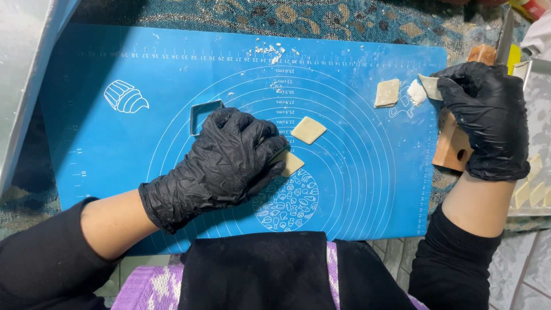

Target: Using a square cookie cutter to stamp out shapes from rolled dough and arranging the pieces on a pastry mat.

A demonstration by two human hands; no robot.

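3 dough pieces lie on my blue mat [115,161]. My left hand [224,158] presses flat, fingers spread, on 1 dough diamond [291,163] just right of my fingertips; a second diamond [308,130] sits just beyond it, its long axis slanting up-right. My right hand [485,117], well apart at the mat's right edge, is closed on what looks like a scraper [430,86] beside a dough square [387,93]. A metal cutter [204,115] rests by my left hand.

Blue mat [115,155], black gloves [224,161], pale dough [308,130]
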